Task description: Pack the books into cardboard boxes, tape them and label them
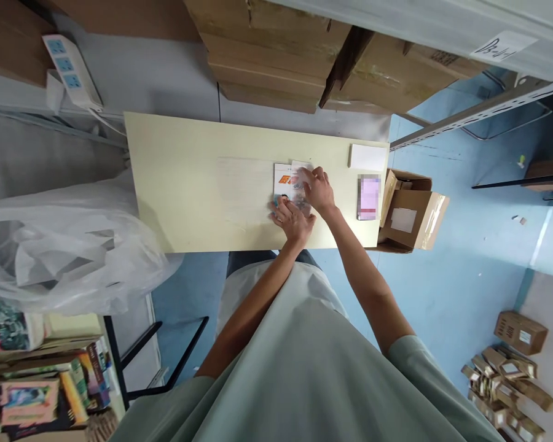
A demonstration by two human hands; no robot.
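Observation:
A small book (282,177) with a white cover and orange lettering lies on the pale yellow table, in front of my body. A translucent plastic sleeve (299,196) overlaps its right side; whether the book is partly inside it I cannot tell. My left hand (295,222) rests over the near edge of the book and sleeve, its fingers spread. From the right, my right hand (319,189) bends its fingers onto the upper part of the sleeve and pinches it; the fingertips are slightly blurred.
On the right of the table (188,184) lie a white stack (367,157) and a phone (368,197) with a lilac screen. An open cardboard box (403,218) stands beyond that end. A large plastic bag (74,245) hangs at the left, above shelved books (50,387).

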